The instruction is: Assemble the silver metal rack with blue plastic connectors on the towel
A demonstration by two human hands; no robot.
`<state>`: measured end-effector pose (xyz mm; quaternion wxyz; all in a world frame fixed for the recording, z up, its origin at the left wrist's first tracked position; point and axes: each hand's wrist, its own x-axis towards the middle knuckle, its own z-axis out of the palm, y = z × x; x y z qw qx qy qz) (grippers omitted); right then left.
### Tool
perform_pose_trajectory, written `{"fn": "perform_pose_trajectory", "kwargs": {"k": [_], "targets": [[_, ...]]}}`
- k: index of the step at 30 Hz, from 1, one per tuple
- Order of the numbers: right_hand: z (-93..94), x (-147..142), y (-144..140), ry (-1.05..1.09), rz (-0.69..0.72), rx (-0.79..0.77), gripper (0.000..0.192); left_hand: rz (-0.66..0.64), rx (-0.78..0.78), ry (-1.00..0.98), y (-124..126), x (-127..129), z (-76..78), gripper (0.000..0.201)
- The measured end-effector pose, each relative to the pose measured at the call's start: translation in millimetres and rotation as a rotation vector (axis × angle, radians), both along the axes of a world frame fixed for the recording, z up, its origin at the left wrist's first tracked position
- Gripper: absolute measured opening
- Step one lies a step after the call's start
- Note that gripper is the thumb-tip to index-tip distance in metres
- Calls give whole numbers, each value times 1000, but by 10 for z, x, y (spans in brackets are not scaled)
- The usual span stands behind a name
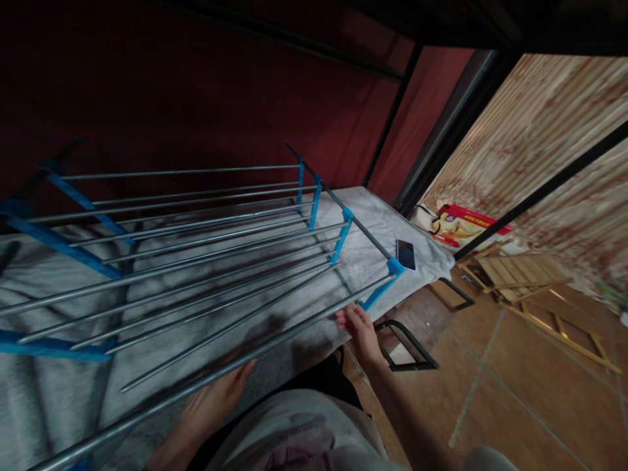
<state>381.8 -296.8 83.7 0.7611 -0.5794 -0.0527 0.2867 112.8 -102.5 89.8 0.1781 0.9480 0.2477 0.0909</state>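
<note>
A shoe rack [235, 261] of grey metal rods and blue plastic brackets lies across a grey cloth-covered bed. Its long front rod [289, 337] runs between me and the rest. One thin rod [196, 348] slants, its near end outside any bracket. My left hand [216, 398] is low beneath the front rod, thumb apart from the fingers, which the rod partly hides. Beside the right part of that rod, just below the front right blue bracket [380, 291], my right hand [359, 327] has its fingers curled together; what they hold is hidden.
A phone [405, 255] lies on the grey cloth [363, 203] beyond the rack. Black metal frames [409, 350] jut out at the bed's right side. Wooden folding furniture [524, 271] rests on the tiled floor, near a red and yellow box [461, 226]. Dark posts [392, 118] stand behind.
</note>
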Motion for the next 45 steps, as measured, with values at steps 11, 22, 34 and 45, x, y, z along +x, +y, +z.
{"fn": "perform_pose_trajectory", "kwargs": {"k": [11, 22, 34, 45], "targets": [[-697, 413, -500, -370, -316, -342, 41, -36, -30, 133, 11, -76, -432, 44], [-764, 495, -434, -483, -164, -387, 36, -13, -100, 259, -94, 36, -391, 49], [-682, 435, -419, -555, -168, -482, 33, -16, -90, 275, -131, 91, -359, 49], [-665, 403, -428, -544, -131, -517, 28, -46, -166, 171, -125, -9, -386, 48]]}}
